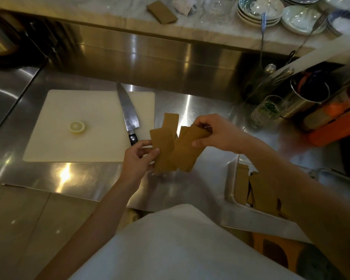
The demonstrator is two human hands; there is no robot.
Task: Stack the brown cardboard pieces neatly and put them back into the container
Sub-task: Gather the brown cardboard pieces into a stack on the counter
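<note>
Head view, steel desk [200, 110]. Left hand [138, 156] closed on the lower edge of a fanned bunch of cards [166, 150], thumb on top, fingers curled beneath. Right hand [214, 133] pinching the upper end of a second, overlapping bunch [187, 147] between thumb and fingers. Both bunches held above the desk, splayed and not squared (one card jutting up behind the rest). Tray [230, 178] at lower right, just beside the right forearm, holding more cards [259, 193], leaning and uneven. One loose card [162, 12] apart on the marble shelf [113, 11] at the back. Board [89, 124] left of the hands, carrying a lemon slice [77, 126] and a knife [128, 115] with its blade pointing away. Glass [268, 110] and metal cup [307, 98] at right; plates [259, 11] stacked on the shelf.
</note>
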